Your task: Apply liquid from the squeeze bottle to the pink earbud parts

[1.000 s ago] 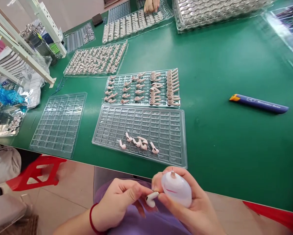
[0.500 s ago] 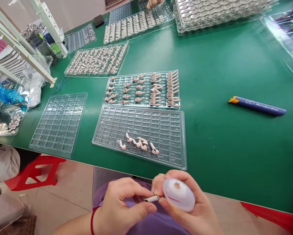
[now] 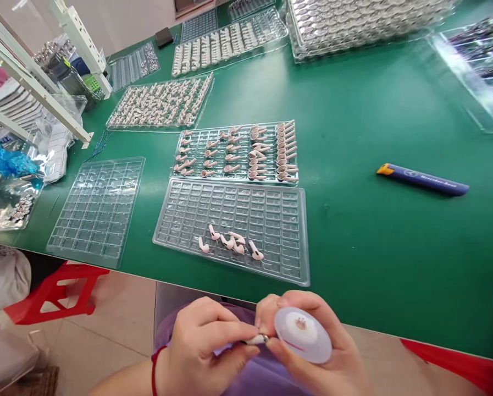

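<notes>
My left hand (image 3: pixel 211 346), with a red band at the wrist, pinches a white earbud (image 3: pixel 255 339) by its stem in front of my lap. My right hand (image 3: pixel 316 335) holds a round, translucent white plastic piece (image 3: pixel 306 334) with a small brownish nub and a pink line. Its thumb and fingertips meet the earbud's end, where a small metallic spot shows. What else the right fingertips grip is hidden. Just beyond my hands, several white earbuds (image 3: pixel 238 247) lie loose on a clear compartment tray (image 3: pixel 287 231).
Behind that tray sits another tray (image 3: pixel 197 146) with rows of earbud shells. A clear compartment tray (image 3: pixel 93 214) lies left. Farther back are filled trays (image 3: pixel 159 104) and a tall tray stack (image 3: pixel 370 27). A blue cutter-like tool (image 3: pixel 423 180) lies right. A red stool (image 3: pixel 60 291) stands lower left.
My left fingers have shifted slightly over the earbud, covering more of it, and a metallic end now shows. Another person's hand at the far tray has gone out of view.
</notes>
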Tool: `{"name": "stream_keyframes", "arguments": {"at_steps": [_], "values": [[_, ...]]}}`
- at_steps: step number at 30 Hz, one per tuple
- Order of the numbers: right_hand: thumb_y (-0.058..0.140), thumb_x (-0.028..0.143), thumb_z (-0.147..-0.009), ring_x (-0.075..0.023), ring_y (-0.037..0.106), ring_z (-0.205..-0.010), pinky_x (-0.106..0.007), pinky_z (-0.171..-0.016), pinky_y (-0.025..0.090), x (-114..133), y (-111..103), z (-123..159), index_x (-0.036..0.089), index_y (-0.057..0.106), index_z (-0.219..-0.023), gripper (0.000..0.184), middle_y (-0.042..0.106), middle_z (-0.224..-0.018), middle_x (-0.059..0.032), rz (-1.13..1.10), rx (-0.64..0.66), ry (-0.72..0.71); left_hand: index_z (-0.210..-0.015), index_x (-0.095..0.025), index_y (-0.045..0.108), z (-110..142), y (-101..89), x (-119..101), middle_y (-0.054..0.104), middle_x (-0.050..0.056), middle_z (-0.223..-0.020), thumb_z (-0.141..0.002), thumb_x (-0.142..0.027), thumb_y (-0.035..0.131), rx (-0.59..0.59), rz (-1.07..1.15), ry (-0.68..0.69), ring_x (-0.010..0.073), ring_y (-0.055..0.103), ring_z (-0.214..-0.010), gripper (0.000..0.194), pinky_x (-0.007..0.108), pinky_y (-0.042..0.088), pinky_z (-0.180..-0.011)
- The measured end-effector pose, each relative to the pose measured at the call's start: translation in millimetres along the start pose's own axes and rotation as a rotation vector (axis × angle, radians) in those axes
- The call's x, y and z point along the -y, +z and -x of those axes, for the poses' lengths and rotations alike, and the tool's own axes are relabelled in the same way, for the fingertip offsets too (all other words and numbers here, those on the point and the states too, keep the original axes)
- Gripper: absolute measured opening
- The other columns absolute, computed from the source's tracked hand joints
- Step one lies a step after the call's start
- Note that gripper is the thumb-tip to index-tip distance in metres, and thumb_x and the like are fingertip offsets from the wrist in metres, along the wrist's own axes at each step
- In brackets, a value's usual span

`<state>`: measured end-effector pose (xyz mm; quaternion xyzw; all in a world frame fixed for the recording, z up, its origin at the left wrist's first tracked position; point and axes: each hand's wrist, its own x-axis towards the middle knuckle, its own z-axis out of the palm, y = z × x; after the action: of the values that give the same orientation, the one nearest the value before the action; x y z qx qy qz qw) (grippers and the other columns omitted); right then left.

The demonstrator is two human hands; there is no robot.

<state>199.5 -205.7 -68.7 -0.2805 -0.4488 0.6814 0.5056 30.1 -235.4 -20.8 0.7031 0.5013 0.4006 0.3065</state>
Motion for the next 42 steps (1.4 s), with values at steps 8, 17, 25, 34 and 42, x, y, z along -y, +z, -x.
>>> {"name": "stream_keyframes", "arguments": {"at_steps": [8,17,25,34,42], "values": [[0.065,0.020,-0.088,-0.0142,0.061,-0.072,-0.025,-0.063,0.055,2.4,-1.4,-0.2,0.032,0.056,-0.108,0.025,0.064,-0.079,-0.0017,0.035,0.018,-0.019,-0.101,-0.010,0.067,-1.6,-4.4,0.2,0.072,0.009,-0.079,-0.090,-0.011,0.061,0.015,-0.230,0.232,0.0183,0.065,-0.073,0.013,0.029,0.056,-0.068],[0.065,0.020,-0.088,-0.0147,0.061,-0.073,-0.025,-0.063,0.055,2.5,-2.8,1.5,0.032,0.055,-0.109,0.026,0.064,-0.079,-0.0016,0.045,0.043,-0.012,-0.101,-0.014,0.066,1.9,-3.8,2.6,0.072,0.007,-0.086,-0.091,-0.014,0.060,0.027,-0.170,0.153,0.0167,0.066,-0.078,0.012,0.028,0.057,-0.072],[0.065,0.020,-0.088,-0.0149,0.061,-0.070,-0.025,-0.061,0.054,5.6,-3.1,-0.3,0.032,0.056,-0.107,0.024,0.064,-0.077,-0.0016,0.070,0.056,-0.029,-0.101,-0.012,0.067,-2.2,-7.5,-2.1,0.073,0.007,-0.081,-0.091,-0.010,0.052,-0.004,-0.348,0.279,0.0176,0.066,-0.077,0.018,0.029,0.060,-0.074],[0.064,0.019,-0.089,-0.0140,0.061,-0.072,-0.025,-0.064,0.055,3.1,-6.0,-1.2,0.031,0.054,-0.109,0.026,0.064,-0.079,-0.0007,0.065,0.087,-0.027,-0.100,-0.013,0.068,-2.1,-10.1,-4.2,0.075,0.005,-0.082,-0.094,-0.012,0.050,-0.019,-0.414,0.313,0.0168,0.068,-0.081,0.019,0.027,0.060,-0.078],[0.066,0.023,-0.088,-0.0153,0.061,-0.068,-0.027,-0.060,0.054,4.0,-2.7,-2.7,0.032,0.056,-0.106,0.023,0.064,-0.074,-0.0003,0.069,0.040,-0.011,-0.101,-0.015,0.067,-1.6,-9.5,-3.6,0.074,0.005,-0.082,-0.088,-0.011,0.058,0.003,-0.336,0.269,0.0181,0.068,-0.079,0.016,0.029,0.061,-0.077]]}}
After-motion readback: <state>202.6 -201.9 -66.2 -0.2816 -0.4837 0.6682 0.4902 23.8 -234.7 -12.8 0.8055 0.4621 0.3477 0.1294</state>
